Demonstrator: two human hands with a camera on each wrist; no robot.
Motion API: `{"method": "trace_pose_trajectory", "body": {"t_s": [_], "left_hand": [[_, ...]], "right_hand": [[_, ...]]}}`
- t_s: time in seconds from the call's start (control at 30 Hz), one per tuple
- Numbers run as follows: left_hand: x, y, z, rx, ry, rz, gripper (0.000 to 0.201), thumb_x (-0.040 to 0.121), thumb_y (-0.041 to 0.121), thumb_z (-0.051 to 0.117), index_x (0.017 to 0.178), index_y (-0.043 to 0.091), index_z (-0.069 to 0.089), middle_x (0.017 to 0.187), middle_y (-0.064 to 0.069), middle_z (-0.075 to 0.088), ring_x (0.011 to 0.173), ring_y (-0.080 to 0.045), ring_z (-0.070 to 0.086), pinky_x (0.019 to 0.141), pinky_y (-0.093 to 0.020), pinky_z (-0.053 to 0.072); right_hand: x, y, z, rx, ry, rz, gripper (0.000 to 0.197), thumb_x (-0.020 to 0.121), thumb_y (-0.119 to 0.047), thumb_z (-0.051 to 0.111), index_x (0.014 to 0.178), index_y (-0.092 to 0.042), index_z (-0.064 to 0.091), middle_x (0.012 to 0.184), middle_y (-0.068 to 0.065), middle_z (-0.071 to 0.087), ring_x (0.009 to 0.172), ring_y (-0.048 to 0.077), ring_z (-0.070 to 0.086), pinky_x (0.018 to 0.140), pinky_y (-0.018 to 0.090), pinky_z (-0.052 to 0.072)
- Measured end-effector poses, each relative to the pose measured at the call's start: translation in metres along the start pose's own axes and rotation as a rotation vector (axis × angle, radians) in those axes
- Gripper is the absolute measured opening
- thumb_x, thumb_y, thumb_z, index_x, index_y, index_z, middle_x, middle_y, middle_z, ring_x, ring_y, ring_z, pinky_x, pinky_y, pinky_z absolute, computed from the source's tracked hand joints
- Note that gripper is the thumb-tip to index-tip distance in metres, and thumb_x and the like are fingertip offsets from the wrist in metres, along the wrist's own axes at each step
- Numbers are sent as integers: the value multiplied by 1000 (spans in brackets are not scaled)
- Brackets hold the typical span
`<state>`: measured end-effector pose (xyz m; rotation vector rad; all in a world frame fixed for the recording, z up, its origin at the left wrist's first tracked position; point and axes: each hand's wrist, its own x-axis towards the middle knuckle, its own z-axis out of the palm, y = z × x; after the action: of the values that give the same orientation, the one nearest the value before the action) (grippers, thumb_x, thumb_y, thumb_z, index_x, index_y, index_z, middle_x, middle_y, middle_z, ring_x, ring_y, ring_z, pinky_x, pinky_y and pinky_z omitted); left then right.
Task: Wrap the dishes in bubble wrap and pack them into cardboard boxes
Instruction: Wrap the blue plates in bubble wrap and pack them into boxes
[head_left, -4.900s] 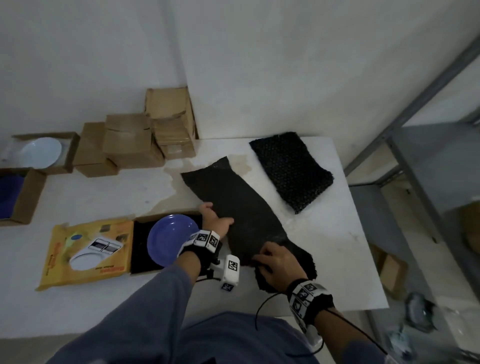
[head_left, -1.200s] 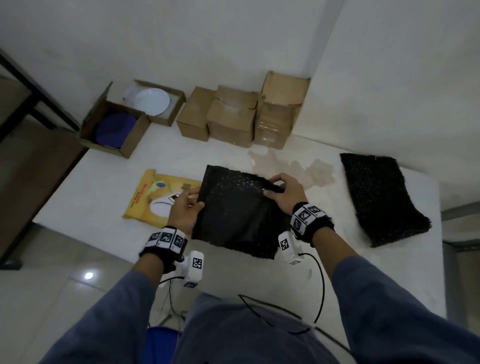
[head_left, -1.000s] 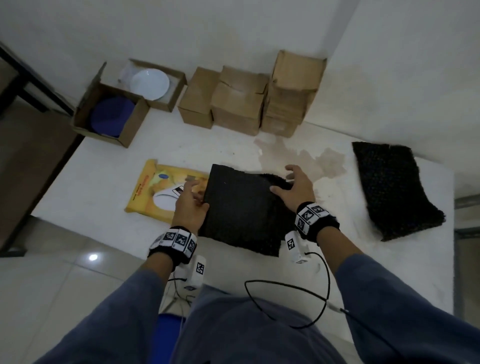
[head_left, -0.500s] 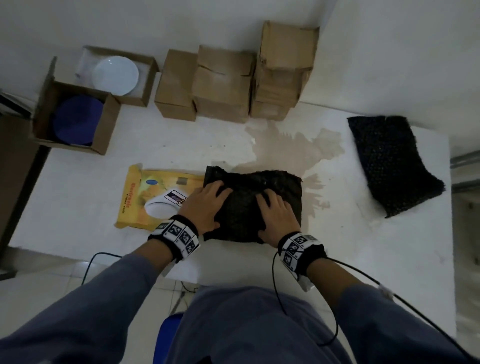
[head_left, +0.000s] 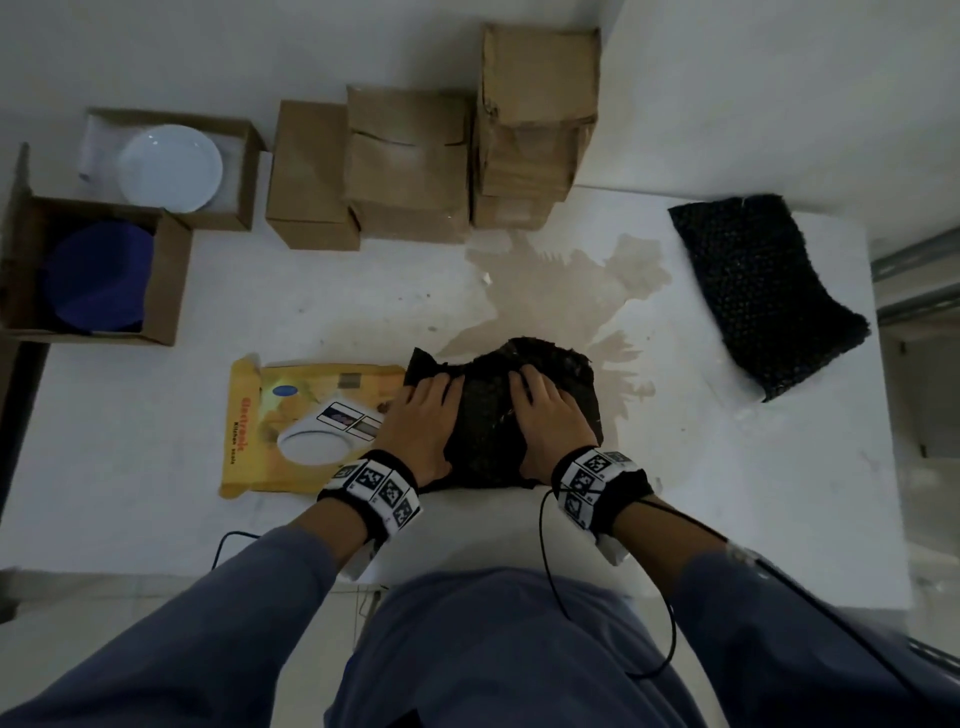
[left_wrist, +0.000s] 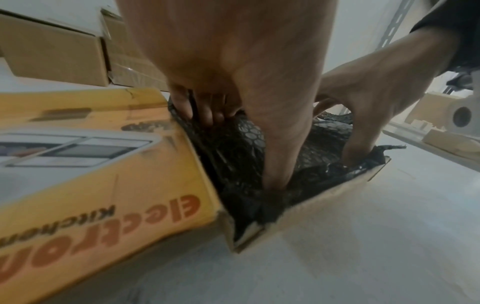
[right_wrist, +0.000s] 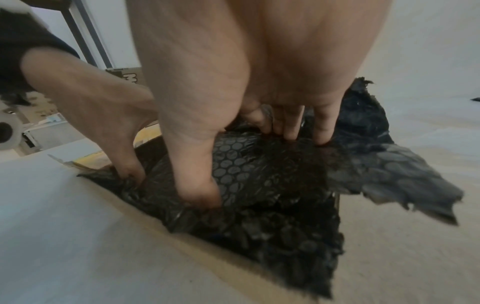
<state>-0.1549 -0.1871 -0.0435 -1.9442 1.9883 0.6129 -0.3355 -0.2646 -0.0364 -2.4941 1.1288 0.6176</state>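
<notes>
Hands (head_left: 423, 422) (head_left: 548, 418) both pressing down flat-fingered on black bubble wrap (head_left: 488, 415), stuffing it into the open box (left_wrist: 335, 191) beside its yellow lid (head_left: 291, 415) near the desk (head_left: 675, 519) front edge | dish hidden underneath | risk: one flap (right_wrist: 405, 181) is spilling over the right wall, probably jamming the lid; pushing too hard could be cracking the dish.

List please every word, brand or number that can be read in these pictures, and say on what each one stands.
"electro...", orange, cut off by the frame edge: on the yellow box flap.
"Kitchen", in dark letters beside it: same flap; in the head view it reads "Kitchen scale".
Partial dark letters on a cardboard box behind the hands: unreadable.
Wristband markers: patterns, no words.
</notes>
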Motion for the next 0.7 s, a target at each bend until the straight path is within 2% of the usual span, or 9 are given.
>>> {"method": "trace_pose_trajectory", "body": {"t_s": [0.17, 0.27, 0.37, 0.53, 0.7], "left_hand": [[4, 3, -3, -22, -3, -16, 110, 61, 40, 79, 149, 8, 21, 141, -12, 33, 125, -29, 37, 102, -37, 33], [6, 3, -5, -34, -3, -12, 109, 62, 36, 81, 149, 8, 22, 141, -12, 33, 125, -29, 38, 101, -37, 34], [2, 5, -4, -76, 27, 5, 114, 62, 27, 82, 152, 8, 14, 145, -12, 29, 128, -30, 38, 100, -38, 39], [0, 3, -7, -54, -10, 105, 124, 65, 32, 82, 156, 12, 2, 162, -7, 7, 144, -24, 22, 103, -40, 39], [7, 10, -7, -39, -51, 62, 124, 66, 31, 82, 155, 13, -3, 161, -7, 6, 143, -24, 22, 102, -43, 37]], "right_hand": [[1, 0, -2, 25, 8, 20, 124, 56, -36, 87, 152, -7, 14, 152, 14, 18, 138, 32, 24, 111, 42, 35], [0, 1, -3, 15, 14, 25, 125, 53, -40, 87, 152, -9, 16, 149, 15, 21, 136, 34, 26, 112, 44, 34], [-1, -1, -1, 11, 27, 20, 125, 51, -39, 88, 150, -7, 19, 148, 19, 23, 137, 36, 28, 115, 46, 31], [-3, -2, 0, 44, 9, 29, 125, 56, -33, 87, 152, -2, 14, 151, 21, 21, 139, 36, 29, 114, 43, 33], [0, 0, -7, 57, -56, 44, 124, 62, -31, 86, 153, -3, 6, 155, 21, 16, 140, 35, 28, 109, 41, 35]]}}
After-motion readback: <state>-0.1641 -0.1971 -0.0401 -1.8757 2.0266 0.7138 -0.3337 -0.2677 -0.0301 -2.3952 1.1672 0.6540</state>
